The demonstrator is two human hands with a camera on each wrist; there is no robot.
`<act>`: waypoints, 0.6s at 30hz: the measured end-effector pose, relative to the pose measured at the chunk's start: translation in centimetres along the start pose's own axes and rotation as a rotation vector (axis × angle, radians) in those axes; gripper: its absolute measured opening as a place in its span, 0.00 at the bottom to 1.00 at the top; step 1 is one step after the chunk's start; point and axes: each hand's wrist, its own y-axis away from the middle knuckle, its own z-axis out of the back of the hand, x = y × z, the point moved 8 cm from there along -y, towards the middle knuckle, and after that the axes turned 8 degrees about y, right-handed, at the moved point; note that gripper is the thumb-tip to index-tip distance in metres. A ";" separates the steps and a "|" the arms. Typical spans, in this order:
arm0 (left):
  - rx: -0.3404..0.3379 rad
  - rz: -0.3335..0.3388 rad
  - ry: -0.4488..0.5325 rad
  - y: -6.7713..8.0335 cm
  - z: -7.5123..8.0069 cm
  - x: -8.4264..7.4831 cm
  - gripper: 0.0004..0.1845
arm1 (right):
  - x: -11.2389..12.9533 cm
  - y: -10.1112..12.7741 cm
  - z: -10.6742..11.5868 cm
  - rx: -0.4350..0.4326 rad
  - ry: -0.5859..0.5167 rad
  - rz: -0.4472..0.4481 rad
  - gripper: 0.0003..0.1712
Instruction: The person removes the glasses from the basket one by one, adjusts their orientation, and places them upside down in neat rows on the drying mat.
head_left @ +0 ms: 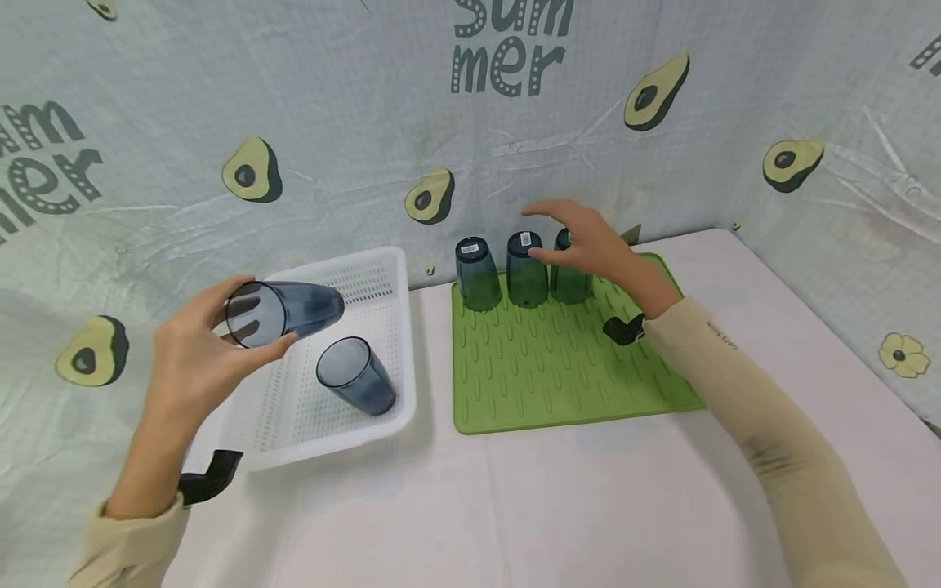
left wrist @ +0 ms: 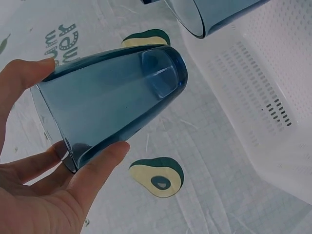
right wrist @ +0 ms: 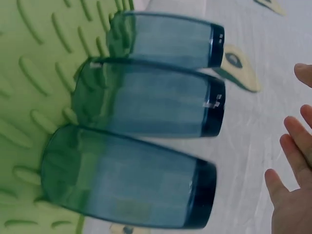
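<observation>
Reader: Which step does the figure illustrate?

Author: Judging by the layout, glasses are being set mouth-down on the green mat [head_left: 544,367]. To the mat's left, the left hand [head_left: 194,351] pinches the held glass [head_left: 312,309] near its mouth, between thumb and fingers. This glass lies nearly level above the white basket [head_left: 407,351], its base pointing toward the mat. A leaning glass [head_left: 360,380] rests inside the basket, on the side nearer the mat.

Reader: And the right hand [head_left: 588,237]?

Author: Its thumb and fingers are spread, holding nothing, by the row along the mat's far edge: left glass [head_left: 478,282], middle glass [head_left: 528,282] and right glass [head_left: 571,284], all inverted. The right wrist view shows a gap between hand and row.

Reader: What would the next move require?

Author: Probably carrying the held glass rightward to the mat and turning it mouth-down, while the right hand avoids brushing the row.

Reader: What remains obscure?

Author: In the head view, the right hand covers part of the right glass, and the right forearm hides the mat's right side. The right wrist view crops the hand; the left wrist view crops the basket. Base labels are illegible.
</observation>
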 end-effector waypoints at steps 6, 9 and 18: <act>0.002 -0.005 0.042 0.1 -0.5 -0.8 0.41 | 2.2 -0.2 -0.4 -0.022 -0.010 0.125 0.32; -0.005 -0.013 0.086 0.1 -0.6 -1.3 0.41 | 3.0 -0.2 -0.7 -0.051 -0.024 0.173 0.32; -0.003 -0.100 0.137 -0.1 -1.7 -3.0 0.40 | 5.5 -0.5 -1.7 -0.049 -0.073 0.239 0.32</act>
